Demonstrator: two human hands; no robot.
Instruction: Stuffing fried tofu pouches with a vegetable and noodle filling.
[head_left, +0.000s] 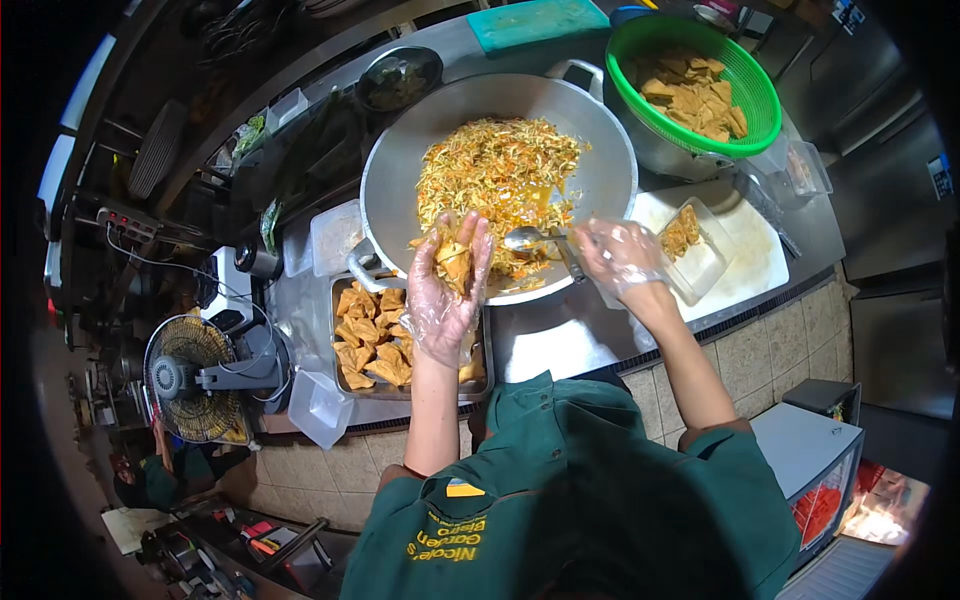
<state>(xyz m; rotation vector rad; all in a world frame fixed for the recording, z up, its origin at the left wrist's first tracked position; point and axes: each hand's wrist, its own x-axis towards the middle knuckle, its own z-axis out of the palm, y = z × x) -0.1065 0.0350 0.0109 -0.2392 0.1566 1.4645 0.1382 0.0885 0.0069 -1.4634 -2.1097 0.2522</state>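
My left hand (450, 289), in a clear plastic glove, holds a fried tofu pocket (454, 264) with shredded filling at its opening. In my right hand (619, 251), gloved too, is the handle of a metal spoon (523, 238); its bowl is over the near part of a large metal pan (390, 180). Shredded vegetable filling (487, 169) lies heaped in the pan, with yellowish liquid at its right side. Below the pan's left handle, a metal tray (489, 375) holds several tofu pockets (367, 330), partly hidden behind my left wrist.
A green basket (769, 124) of fried tofu stands at upper right. An open plastic container (709, 274) with food lies on a white cutting board (761, 244). At left are a fan (187, 375) and an empty plastic tub (319, 405). Another person (169, 476) is at lower left.
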